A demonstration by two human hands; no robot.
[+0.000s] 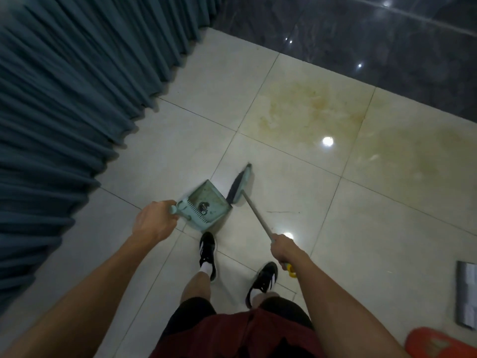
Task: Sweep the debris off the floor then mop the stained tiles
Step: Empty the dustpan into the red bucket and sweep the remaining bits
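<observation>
My left hand (154,220) grips the handle of a pale green dustpan (206,202) that rests on the cream floor tiles in front of my feet. A small dark clump of debris (202,208) lies inside the pan near its comb teeth. My right hand (282,248) holds the long handle of a broom (238,187), whose dark bristles touch the floor just right of the pan's open edge. Yellow-brown stains (309,109) spread over the tiles further ahead and to the right.
A teal curtain (72,99) hangs along the left side down to the floor. A dark glossy wall (361,34) closes the far side. An orange object (438,342) and a grey flat item (467,295) lie at the lower right. My shoes (207,254) stand behind the pan.
</observation>
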